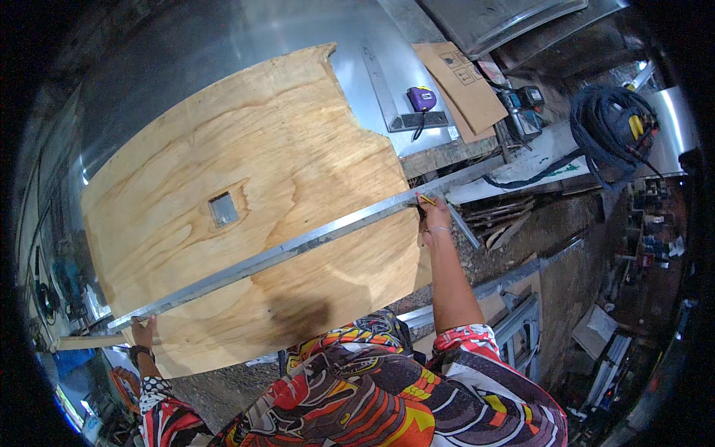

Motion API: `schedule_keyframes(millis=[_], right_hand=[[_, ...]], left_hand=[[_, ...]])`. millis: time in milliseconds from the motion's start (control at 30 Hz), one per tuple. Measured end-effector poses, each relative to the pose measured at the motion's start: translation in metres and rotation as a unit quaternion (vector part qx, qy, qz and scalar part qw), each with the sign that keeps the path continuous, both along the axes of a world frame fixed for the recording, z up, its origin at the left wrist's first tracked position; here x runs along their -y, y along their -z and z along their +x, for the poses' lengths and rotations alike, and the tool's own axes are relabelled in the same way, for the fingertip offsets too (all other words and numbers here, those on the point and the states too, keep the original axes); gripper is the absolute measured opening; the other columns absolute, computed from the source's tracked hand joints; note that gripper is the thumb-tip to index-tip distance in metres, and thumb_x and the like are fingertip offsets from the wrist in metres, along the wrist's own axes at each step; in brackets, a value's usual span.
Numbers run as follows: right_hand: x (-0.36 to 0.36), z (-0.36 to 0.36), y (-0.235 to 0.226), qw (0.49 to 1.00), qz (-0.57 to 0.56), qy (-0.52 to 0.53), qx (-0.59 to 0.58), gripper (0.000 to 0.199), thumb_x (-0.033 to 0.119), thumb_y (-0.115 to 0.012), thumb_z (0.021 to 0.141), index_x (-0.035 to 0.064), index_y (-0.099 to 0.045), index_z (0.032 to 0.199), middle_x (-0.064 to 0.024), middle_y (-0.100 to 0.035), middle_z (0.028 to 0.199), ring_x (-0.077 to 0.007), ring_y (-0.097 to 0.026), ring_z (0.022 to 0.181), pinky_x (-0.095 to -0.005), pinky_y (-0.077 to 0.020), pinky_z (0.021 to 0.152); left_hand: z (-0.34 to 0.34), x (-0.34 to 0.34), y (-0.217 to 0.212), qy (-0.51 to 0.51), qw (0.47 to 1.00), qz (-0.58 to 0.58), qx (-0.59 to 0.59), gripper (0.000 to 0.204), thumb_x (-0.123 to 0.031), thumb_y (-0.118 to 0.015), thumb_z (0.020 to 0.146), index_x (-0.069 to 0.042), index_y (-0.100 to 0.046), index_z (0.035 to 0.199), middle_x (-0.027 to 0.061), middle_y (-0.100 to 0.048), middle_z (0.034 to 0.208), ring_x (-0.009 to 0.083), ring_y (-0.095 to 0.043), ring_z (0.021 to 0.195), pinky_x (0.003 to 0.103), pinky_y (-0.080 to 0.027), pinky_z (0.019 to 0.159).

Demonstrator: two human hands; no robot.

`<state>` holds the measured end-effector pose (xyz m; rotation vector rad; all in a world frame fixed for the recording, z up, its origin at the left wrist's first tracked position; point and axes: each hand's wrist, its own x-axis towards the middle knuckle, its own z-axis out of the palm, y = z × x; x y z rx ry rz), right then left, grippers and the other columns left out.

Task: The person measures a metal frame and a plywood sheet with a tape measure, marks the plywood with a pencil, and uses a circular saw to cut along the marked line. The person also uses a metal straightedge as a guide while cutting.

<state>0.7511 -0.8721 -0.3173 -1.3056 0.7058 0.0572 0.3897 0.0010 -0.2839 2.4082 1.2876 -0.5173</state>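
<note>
A large plywood sheet (320,164) with a curved far edge and a small square hole (222,209) lies in front of me. Across its near part runs a long metal bar (298,244), slanting from lower left up to the right. My left hand (143,332), a dark band at its wrist, grips the bar near its left end at the sheet's edge. Over by the plywood's right edge, my right hand (435,216) holds a yellow pencil (427,200) close against the bar. Its fingers are closed, partly hidden from above.
Beyond the plywood is a shiny metal sheet (298,33) bearing a purple tape measure (421,98) and a try square (417,121). Farther right are cardboard (465,93), a cordless power tool (523,112) and a coiled dark cable (607,134). Scrap strips (506,220) lie below.
</note>
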Motion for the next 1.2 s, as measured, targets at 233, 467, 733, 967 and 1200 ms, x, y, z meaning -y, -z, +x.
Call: schedule_keyframes(millis=[233,467,733,967,1200], right_hand=[[0.005,0.004,0.011,0.998,0.011,0.054,-0.018,0.013,0.001,-0.074,0.09,0.0038,-0.061,0.09,-0.0062,-0.07,0.091,-0.018,-0.068,0.082,-0.0311,-0.0537,0.07],[0.003,0.001,-0.003,0.998,0.041,0.037,-0.016,0.016,-0.001,-0.075,0.089,0.0035,-0.063,0.098,-0.0066,-0.07,0.095,-0.0188,-0.069,0.087,-0.0309,-0.0546,0.076],[0.012,0.003,0.009,0.999,0.03,0.041,-0.014,0.017,0.002,-0.077,0.09,0.003,-0.063,0.099,-0.006,-0.07,0.094,-0.0175,-0.068,0.084,-0.0298,-0.0545,0.072],[0.004,0.005,0.001,0.996,0.058,0.065,-0.009,0.016,0.007,-0.077,0.091,0.0047,-0.063,0.097,-0.0042,-0.07,0.089,-0.0146,-0.067,0.073,-0.0276,-0.0507,0.057],[0.013,0.007,-0.006,0.998,0.018,-0.008,-0.052,0.017,0.011,-0.078,0.091,0.0062,-0.061,0.093,-0.003,-0.068,0.082,-0.0122,-0.059,0.06,-0.0282,-0.0385,0.046]], left_hand=[[-0.006,0.003,0.006,-0.085,0.994,-0.058,0.046,0.123,-0.063,-0.082,0.077,0.013,-0.027,0.155,0.029,-0.053,0.141,0.0371,-0.055,0.125,0.043,-0.045,0.105],[-0.001,0.007,0.009,0.041,0.995,0.045,0.072,0.117,-0.055,-0.086,0.077,0.015,-0.031,0.152,0.0304,-0.056,0.138,0.0369,-0.055,0.129,0.043,-0.045,0.107],[0.002,0.0,0.012,0.049,0.998,0.037,-0.018,0.12,-0.059,-0.084,0.076,0.014,-0.029,0.154,0.0349,-0.049,0.146,0.0404,-0.053,0.133,0.044,-0.044,0.109],[-0.004,0.004,0.017,-0.004,0.999,0.041,0.029,0.125,-0.062,-0.085,0.073,0.013,-0.027,0.155,0.0351,-0.048,0.146,0.0402,-0.052,0.134,0.044,-0.043,0.109],[-0.002,-0.003,0.024,-0.032,0.999,-0.024,0.021,0.121,-0.055,-0.088,0.073,0.013,-0.031,0.153,0.0325,-0.05,0.146,0.0365,-0.054,0.131,0.043,-0.044,0.107]])
